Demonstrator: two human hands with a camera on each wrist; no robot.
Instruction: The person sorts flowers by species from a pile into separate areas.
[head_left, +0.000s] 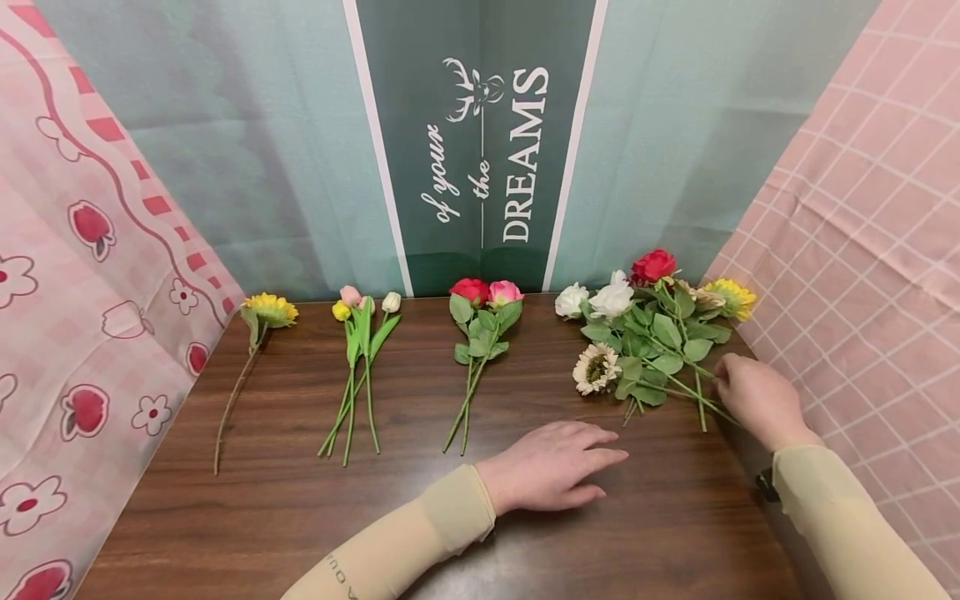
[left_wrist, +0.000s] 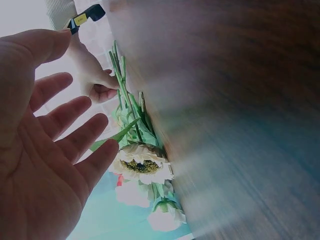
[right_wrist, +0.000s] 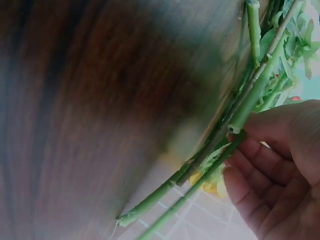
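Broadly, a dark wooden table (head_left: 285, 508) carries four groups of artificial flowers before a green backdrop (head_left: 480, 142) lettered "DREAMS": a mixed pile (head_left: 652, 333) at the right, two roses (head_left: 483, 333) in the middle, a few tulips (head_left: 360, 367) left of them and one sunflower (head_left: 258, 333) at the far left. Resting flat on the wood near the pile, the left hand (head_left: 551, 467) is relaxed with straight fingers and holds nothing. Smallest of all, the right hand (head_left: 757, 396) seems to pinch the green stems (right_wrist: 250, 100) at the pile's near right edge, though the wrist view is blurred.

Lone sunflower (head_left: 270, 310), tulip bunch (head_left: 360, 350), two roses (head_left: 483, 293), banner (head_left: 480, 142), wooden table (head_left: 300, 500)
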